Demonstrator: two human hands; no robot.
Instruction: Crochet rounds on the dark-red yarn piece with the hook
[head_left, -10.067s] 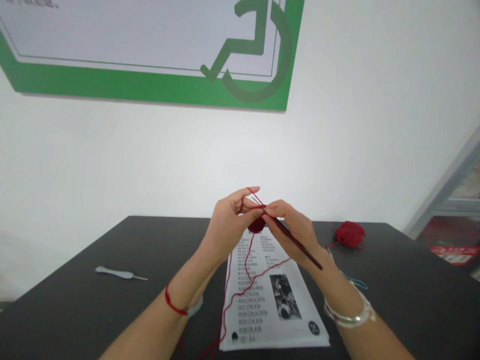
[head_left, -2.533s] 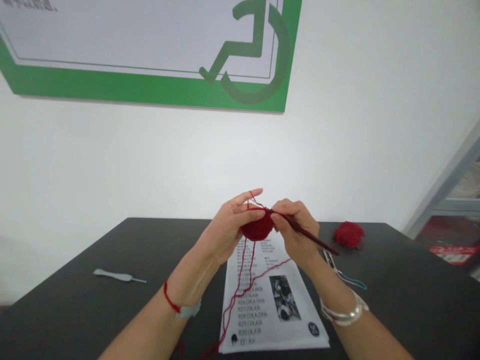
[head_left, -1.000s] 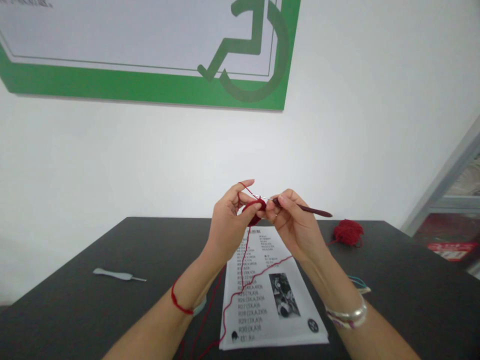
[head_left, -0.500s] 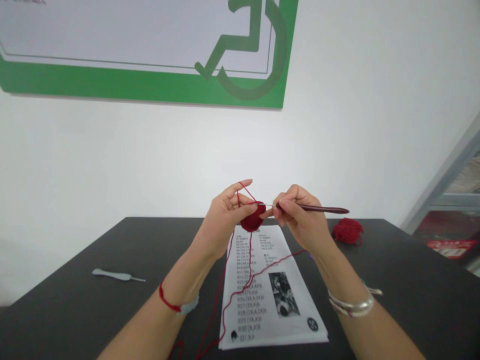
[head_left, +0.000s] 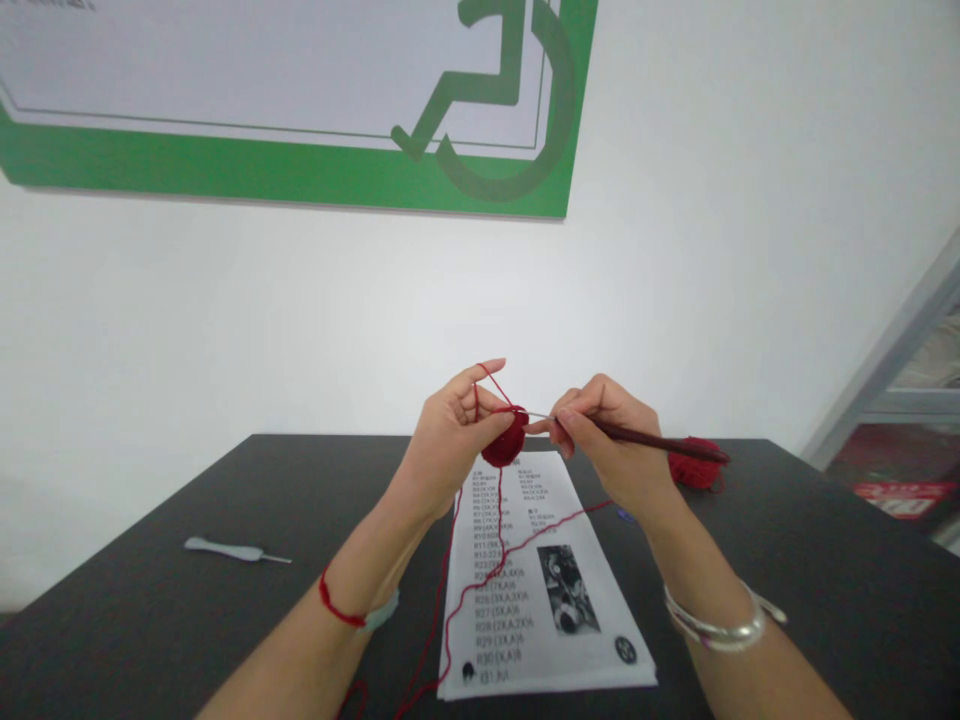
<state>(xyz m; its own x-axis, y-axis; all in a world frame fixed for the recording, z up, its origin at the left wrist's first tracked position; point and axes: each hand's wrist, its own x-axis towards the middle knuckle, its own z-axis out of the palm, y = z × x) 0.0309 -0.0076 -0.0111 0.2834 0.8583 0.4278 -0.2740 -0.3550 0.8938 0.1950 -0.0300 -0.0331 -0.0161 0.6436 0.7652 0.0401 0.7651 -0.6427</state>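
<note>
Between thumb and fingers, my left hand point(head_left: 455, 430) pinches a small red crocheted piece point(head_left: 505, 443). Red yarn loops over its raised index finger and runs down to the piece. My right hand point(head_left: 607, 430) grips a crochet hook point(head_left: 652, 440) with a dark red handle, its thin metal shaft reaching left to the top edge of the piece. The hook's tip is hidden at the stitches. A printed sheet point(head_left: 555, 640) lies under the hands, with strands of red yarn across it.
A grey-handled hook point(head_left: 225, 549) lies at the left on the dark table point(head_left: 300, 490). A ball of red yarn point(head_left: 694, 468) sits behind my right wrist. A green-bordered board point(head_left: 300, 180) hangs on the wall, and shelving stands at the far right.
The hook's handle end has swung down and to the right, now overlapping the yarn ball. My right hand and wrist have shifted slightly right. My left hand is almost unmoved.
</note>
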